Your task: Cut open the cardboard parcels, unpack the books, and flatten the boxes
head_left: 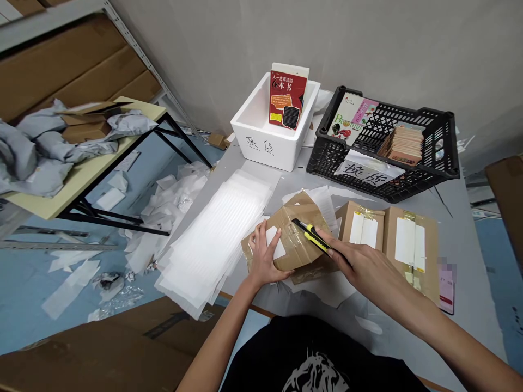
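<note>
A taped brown cardboard parcel [295, 235] lies on the grey table [457, 228] in front of me. My left hand [265, 256] grips its left end, fingers wrapped over a white label. My right hand [359, 264] is closed on a yellow and black utility knife [314, 235], whose tip rests on the parcel's taped top. Two more cardboard parcels [392, 237] with white labels lie just right of it.
A stack of white bubble-wrap sheets [216, 237] lies at the left. A white foam box [274, 126] with a red book [287, 99] and a black plastic crate [384, 144] with books stand at the back. Scraps litter the blue floor; a side table [77, 174] holds grey bags.
</note>
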`<state>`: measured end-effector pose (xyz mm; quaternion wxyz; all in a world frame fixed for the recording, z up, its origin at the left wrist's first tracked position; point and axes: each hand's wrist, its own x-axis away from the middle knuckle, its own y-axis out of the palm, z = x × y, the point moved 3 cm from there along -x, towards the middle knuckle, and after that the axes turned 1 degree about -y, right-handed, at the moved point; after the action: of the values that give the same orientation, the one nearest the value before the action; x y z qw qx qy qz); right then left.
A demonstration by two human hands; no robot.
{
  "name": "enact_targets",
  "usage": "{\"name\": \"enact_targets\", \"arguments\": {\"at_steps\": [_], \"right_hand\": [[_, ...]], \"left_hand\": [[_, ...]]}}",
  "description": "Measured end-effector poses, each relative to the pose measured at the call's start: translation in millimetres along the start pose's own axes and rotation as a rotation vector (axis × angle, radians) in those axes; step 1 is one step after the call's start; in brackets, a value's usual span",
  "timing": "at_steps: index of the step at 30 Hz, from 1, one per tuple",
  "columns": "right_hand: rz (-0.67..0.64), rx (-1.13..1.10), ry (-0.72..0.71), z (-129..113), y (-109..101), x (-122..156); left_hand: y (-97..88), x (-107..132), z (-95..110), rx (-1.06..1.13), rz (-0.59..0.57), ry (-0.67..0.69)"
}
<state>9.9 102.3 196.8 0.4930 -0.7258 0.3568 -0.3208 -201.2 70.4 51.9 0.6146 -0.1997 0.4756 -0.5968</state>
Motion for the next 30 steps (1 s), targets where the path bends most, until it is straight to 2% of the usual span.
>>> {"name": "enact_targets", "arguments": {"at_steps": [12, 17, 21, 30], "right_hand": [[-0.042, 0.042, -0.004, -5.0, -4.3, 1.4], [-0.03, 0.074, -0.05, -8.6, 0.8, 12.6], [0.022, 0.114, -0.049, -7.5, 4.4, 23.2], [0.016, 0.123, -0.059, -2.6, 7.4, 33.7]], "left_hand": [[4.5, 2.9, -0.9, -0.012, 0.006, -0.014], [1.7, 2.3, -4.7, -0.017, 0.046, -0.029], [3.0, 0.6, -2.7, -0.018, 0.019, -0.035], [4.9, -1.2, 1.5, -0.003, 0.042, -0.01]]}}
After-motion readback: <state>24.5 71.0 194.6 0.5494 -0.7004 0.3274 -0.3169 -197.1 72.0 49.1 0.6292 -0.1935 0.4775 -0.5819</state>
